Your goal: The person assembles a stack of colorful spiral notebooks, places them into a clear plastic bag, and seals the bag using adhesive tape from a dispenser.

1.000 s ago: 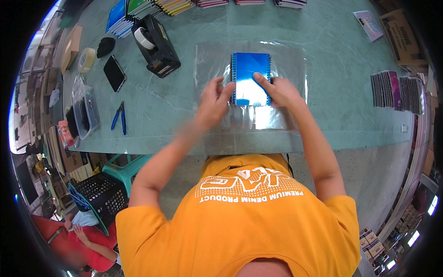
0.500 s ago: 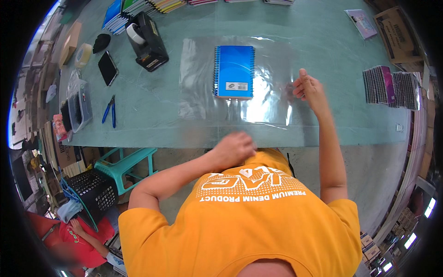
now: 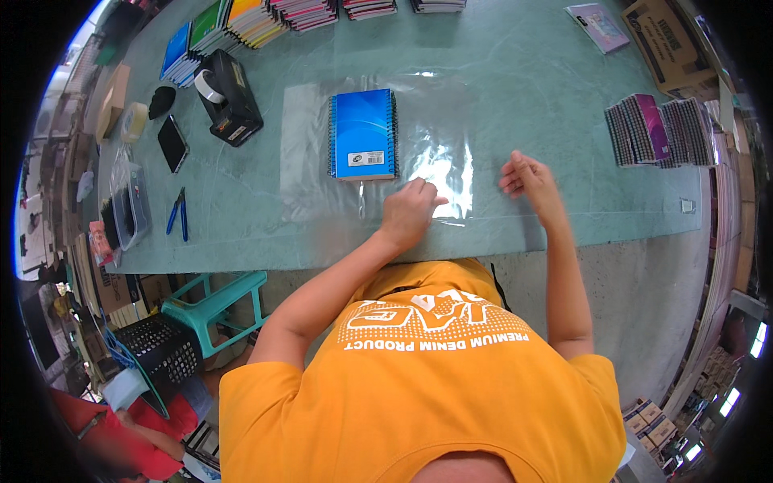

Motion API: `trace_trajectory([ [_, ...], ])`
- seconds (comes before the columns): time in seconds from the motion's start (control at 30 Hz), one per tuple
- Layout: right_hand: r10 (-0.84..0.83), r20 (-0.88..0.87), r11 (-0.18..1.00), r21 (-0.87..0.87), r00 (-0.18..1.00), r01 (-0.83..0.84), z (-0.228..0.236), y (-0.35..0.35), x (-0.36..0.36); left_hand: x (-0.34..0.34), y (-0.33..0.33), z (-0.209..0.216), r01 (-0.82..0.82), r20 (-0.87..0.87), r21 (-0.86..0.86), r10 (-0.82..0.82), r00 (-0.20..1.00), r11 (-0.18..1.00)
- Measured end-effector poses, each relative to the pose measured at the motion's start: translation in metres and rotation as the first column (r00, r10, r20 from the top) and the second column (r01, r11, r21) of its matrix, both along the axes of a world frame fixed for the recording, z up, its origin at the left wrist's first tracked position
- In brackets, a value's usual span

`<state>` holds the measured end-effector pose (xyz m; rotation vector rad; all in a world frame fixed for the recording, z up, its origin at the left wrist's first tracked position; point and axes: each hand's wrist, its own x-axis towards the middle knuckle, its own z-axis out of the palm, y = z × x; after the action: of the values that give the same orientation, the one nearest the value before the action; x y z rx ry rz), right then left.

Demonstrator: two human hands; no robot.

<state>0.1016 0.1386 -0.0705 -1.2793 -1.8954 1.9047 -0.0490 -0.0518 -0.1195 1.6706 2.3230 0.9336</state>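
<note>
Two bare hands are at the near side of the table (image 3: 531, 88), and I see the blue notebook (image 3: 361, 129) lying flat in front of them, face up on a clear sheet (image 3: 304, 181). Dark wire coils run down both its long sides, and a white label sits low on the cover. Neither hand is touching it.

The left hand (image 3: 409, 213) is over the sheet's near edge, just below the notebook's near right corner. Its fingers are bent in close together with the thumb out to the right; I can't tell whether they pinch the sheet. The right hand (image 3: 533, 183) is beyond the sheet's right edge, its fingers loosely curled, thumb a little apart, and I see nothing in it.

Off to the left I notice a black tape dispenser (image 3: 233, 109), a phone (image 3: 172, 145), blue-handled pliers (image 3: 177, 216), a tape roll (image 3: 134, 122) and a clear box (image 3: 137, 205). Stacks of notebooks (image 3: 258, 24) line the far edge. Over on the right there are spiral-bound books (image 3: 636, 133), a booklet (image 3: 597, 27) and a carton (image 3: 667, 50). Below the table, to the left, stand a green stool (image 3: 216, 310) and a black basket (image 3: 165, 348), with a person in red (image 3: 133, 431) close by.
</note>
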Motion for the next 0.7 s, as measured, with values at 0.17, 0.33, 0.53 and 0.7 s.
trace_trajectory([
  [0.17,0.104,-0.022,0.994,-0.036,0.994,-0.104,-0.008,-0.026,-0.002,-0.001,0.002,0.006,0.028,-0.016,0.009,-0.027,1.0,1.0],
  [0.33,0.139,-0.011,0.987,-0.074,0.99,-0.139,-0.014,-0.04,-0.013,-0.004,-0.001,0.0,0.025,-0.016,-0.006,-0.025,1.0,1.0],
  [0.53,0.05,0.051,0.998,-0.026,0.997,-0.049,-0.014,-0.063,-0.03,-0.005,0.001,0.003,0.081,-0.025,0.009,-0.081,0.996,0.997],
  [0.7,-0.172,0.051,0.985,-0.001,0.984,0.173,-0.008,-0.058,-0.024,-0.008,0.001,0.004,0.107,-0.026,-0.009,-0.108,0.994,0.994],
])
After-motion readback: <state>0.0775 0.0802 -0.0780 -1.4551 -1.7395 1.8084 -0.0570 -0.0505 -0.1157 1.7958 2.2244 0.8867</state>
